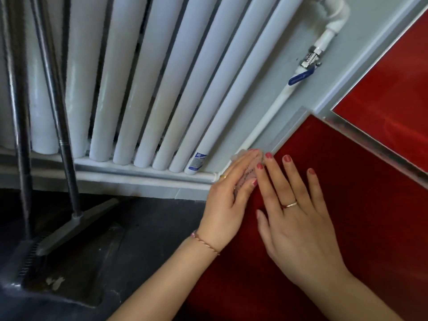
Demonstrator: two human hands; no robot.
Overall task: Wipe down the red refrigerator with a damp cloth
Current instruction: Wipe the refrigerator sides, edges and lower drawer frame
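The red refrigerator (361, 181) fills the right side, its glossy lower door panel under both hands and a second red panel (393, 77) above a metal trim strip. My left hand (229, 200) lies at the door's left edge, fingers closed over a small pale cloth (245, 174) that peeks out between them. My right hand (298, 221) rests flat on the red door just right of it, fingers spread and holding nothing, its index fingertip touching the cloth's edge.
A white column radiator (143, 89) covers the wall to the left, with a white pipe and a blue-handled valve (301, 76) beside the fridge. A dark dustpan (60, 269) and a broom with metal handles (64, 140) stand on the dark floor at left.
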